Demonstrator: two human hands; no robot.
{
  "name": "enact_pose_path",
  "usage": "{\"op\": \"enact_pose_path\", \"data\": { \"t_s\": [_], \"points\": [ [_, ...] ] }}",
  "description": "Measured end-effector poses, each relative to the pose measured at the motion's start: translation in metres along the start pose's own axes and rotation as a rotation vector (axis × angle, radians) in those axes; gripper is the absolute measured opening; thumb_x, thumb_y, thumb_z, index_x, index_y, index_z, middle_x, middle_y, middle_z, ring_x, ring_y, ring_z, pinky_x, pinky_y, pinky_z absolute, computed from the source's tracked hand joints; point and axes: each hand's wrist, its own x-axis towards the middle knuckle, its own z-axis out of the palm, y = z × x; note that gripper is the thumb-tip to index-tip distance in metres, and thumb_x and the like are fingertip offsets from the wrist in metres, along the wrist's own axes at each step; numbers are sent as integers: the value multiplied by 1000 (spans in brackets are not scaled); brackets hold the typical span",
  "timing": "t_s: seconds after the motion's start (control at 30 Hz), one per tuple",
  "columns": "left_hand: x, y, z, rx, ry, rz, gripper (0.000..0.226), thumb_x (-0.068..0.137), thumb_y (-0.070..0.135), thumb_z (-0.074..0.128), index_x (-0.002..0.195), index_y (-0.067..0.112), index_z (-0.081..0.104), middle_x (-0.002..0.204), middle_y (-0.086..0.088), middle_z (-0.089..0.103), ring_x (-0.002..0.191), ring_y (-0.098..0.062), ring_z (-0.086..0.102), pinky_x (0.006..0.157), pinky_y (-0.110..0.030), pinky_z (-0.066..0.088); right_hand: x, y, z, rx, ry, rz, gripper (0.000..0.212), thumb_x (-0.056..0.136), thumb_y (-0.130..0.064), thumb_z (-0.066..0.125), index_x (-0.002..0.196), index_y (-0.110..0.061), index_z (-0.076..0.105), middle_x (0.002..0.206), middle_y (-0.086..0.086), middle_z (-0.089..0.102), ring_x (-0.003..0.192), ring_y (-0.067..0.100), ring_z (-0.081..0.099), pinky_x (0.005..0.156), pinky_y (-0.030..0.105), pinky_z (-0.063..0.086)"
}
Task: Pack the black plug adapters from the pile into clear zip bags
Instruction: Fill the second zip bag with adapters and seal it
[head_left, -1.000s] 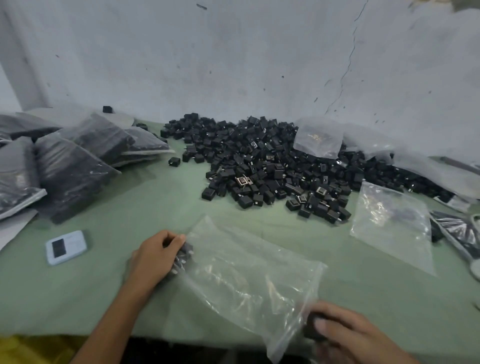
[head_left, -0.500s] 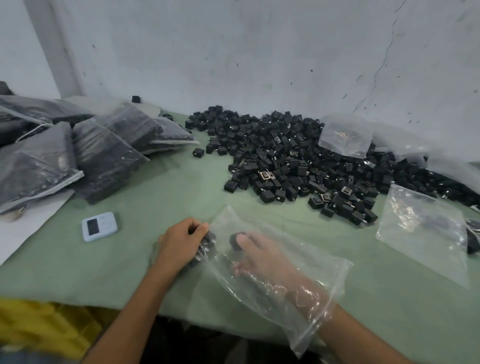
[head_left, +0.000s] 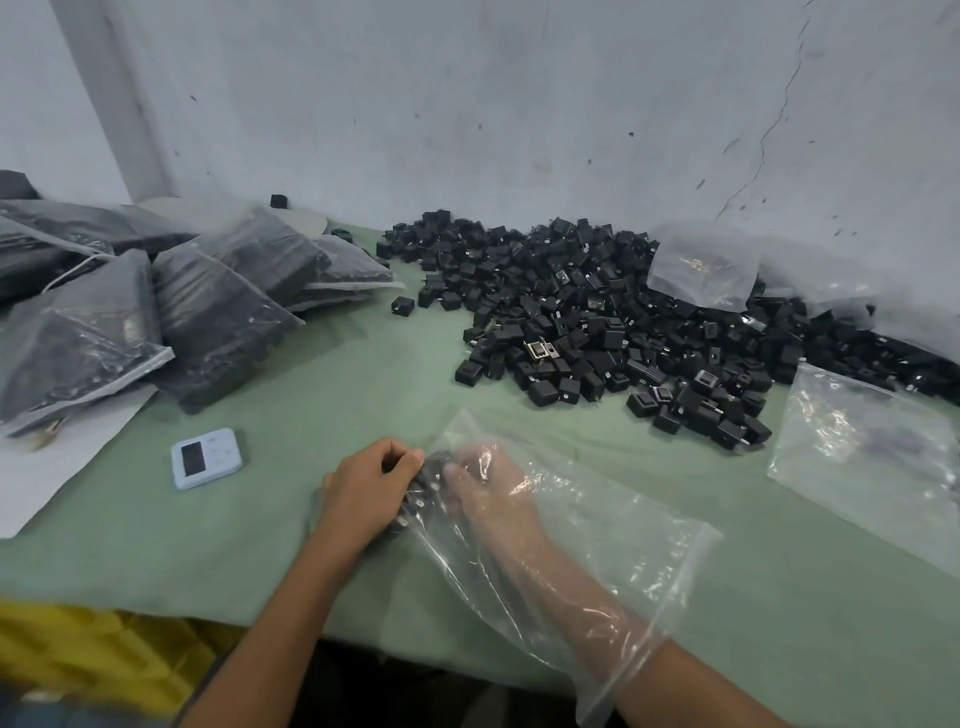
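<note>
A large pile of black plug adapters (head_left: 597, 312) lies on the green table (head_left: 260, 519) against the wall. In front of it lies a clear zip bag (head_left: 613, 551), its mouth toward me. My left hand (head_left: 369, 488) grips the bag's far end from outside, around a few adapters (head_left: 423, 486) bunched inside. My right hand (head_left: 488, 483) is deep inside the bag, its fingertips at those adapters. The plastic blurs whether they pinch one.
Several filled bags (head_left: 208, 312) are stacked at the left, partly on a white sheet (head_left: 47, 467). A small pale blue timer (head_left: 207, 457) lies near my left hand. An empty clear bag (head_left: 862, 447) lies at the right, another (head_left: 701, 265) on the pile. Something yellow (head_left: 78, 660) sits below the table edge.
My right hand has entered the bag with an adapter and pushed in to the far end. My left hand has kept its grip there. The view has swung left.
</note>
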Motion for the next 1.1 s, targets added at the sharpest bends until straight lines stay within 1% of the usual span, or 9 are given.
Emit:
{"op": "enact_pose_path", "data": {
  "t_s": [0.17,0.23,0.37,0.47,0.57,0.67,0.83,0.97,1.1],
  "points": [
    [1,0,0,-9,17,10,20,92,47,62,81,31,67,76,17,71,81,-11,68,97,-42,48,10,5,-7,-417,-29,-58,24,101,-24,49,115,-13,64,92,6,69,78,21,63,78,38,53],
    [1,0,0,-7,17,14,17,92,46,63,82,33,67,79,17,72,84,-10,67,98,-42,47,10,4,-5,-519,-15,-117,25,101,-25,46,108,-11,65,97,11,68,85,26,62,81,38,51],
    [2,-2,1,23,14,16,20,93,49,60,83,34,68,75,21,70,80,-8,67,97,-40,48,11,-1,-1,-445,-58,-81,23,95,-31,50,87,-29,72,75,-11,71,66,8,65,58,21,51],
    [3,-2,1,44,12,15,21,94,50,59,83,35,68,78,20,71,84,-9,67,98,-37,45,11,-2,2,-371,-31,-52,29,99,-33,56,76,-29,71,71,-8,69,64,1,63,54,14,46],
    [1,0,0,34,11,21,12,94,49,59,86,45,67,86,22,72,91,-8,67,98,-35,44,6,2,0,-273,-39,-124,11,100,-29,59,103,-23,67,93,-3,72,83,11,69,69,22,55],
    [0,1,-1,39,12,26,10,94,48,59,93,46,69,92,21,72,95,-8,66,104,-38,43,4,4,1,-234,-103,-142,11,99,-28,61,108,-22,63,102,4,71,92,24,69,81,39,56],
    [4,0,-2,27,-9,-5,13,94,46,60,92,41,72,91,22,72,97,-10,66,104,-41,44,17,13,-3,-633,-83,-209,42,96,-36,63,133,-18,57,128,1,60,114,16,56,96,24,43],
    [7,0,0,48,-24,-32,15,91,53,61,82,45,69,75,24,70,82,-9,68,97,-41,49,4,33,18,-120,-134,-240,46,96,14,47,140,5,40,128,9,58,113,14,64,97,38,54],
    [15,3,3,72,-18,-75,23,85,62,61,80,41,68,71,22,68,80,-11,67,97,-43,49,4,43,13,-2,-167,-265,44,92,15,55,127,-11,58,124,9,68,118,30,63,94,44,55]
  ]
}}
